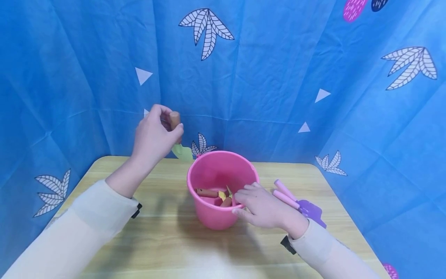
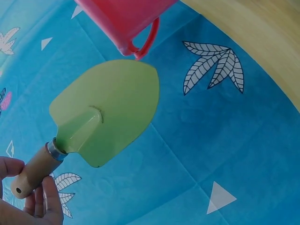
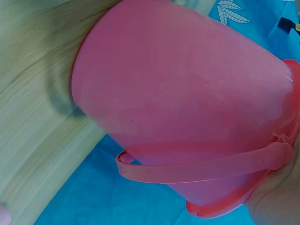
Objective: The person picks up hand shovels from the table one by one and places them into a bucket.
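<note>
A garden trowel with a green blade (image 2: 110, 105) and a wooden handle (image 1: 175, 121) is pinched by my left hand (image 1: 152, 131) between thumb and fingers. It is held up behind and left of the pink bucket (image 1: 216, 217), its blade pointing down in the head view. My right hand (image 1: 263, 205) grips the bucket's near right rim, fingers over the edge and thumb outside. Inside the bucket lie tools with brown handles (image 1: 207, 193) and a yellow part (image 1: 222, 195). In the right wrist view, the bucket's pink carrying handle (image 3: 201, 172) hangs along its side.
To the right of the bucket, a purple toy shovel (image 1: 311, 211) and a second pink handle (image 1: 285, 189) lie on the wooden table (image 1: 156, 248). A blue patterned cloth (image 1: 271, 77) hangs behind the table and along both sides.
</note>
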{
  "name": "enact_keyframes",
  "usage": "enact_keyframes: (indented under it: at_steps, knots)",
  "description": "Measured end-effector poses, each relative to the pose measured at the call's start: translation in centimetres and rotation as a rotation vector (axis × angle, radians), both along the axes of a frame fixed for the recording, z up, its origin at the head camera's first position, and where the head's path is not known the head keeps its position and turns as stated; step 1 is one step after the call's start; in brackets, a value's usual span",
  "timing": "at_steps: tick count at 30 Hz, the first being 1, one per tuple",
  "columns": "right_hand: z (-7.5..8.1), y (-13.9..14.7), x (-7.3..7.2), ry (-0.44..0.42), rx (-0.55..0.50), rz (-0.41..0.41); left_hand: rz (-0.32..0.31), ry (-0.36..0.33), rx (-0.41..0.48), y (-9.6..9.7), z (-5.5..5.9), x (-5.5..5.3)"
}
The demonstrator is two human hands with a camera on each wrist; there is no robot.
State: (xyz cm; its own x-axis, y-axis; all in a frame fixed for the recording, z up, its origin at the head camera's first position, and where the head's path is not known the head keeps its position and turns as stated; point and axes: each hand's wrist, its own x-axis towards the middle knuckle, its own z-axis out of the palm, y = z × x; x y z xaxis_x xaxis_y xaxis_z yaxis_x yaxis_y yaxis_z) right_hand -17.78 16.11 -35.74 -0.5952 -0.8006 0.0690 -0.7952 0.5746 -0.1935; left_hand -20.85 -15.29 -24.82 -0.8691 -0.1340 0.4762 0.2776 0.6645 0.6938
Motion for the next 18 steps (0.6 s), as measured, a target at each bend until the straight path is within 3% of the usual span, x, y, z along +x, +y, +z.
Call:
enact_keyframes:
  at_steps: [18]
  knots:
    - [0.0,-0.1,0.1,0.026,-0.001,0.008,-0.035,0.048,0.052,1.0,1.2,0.4]
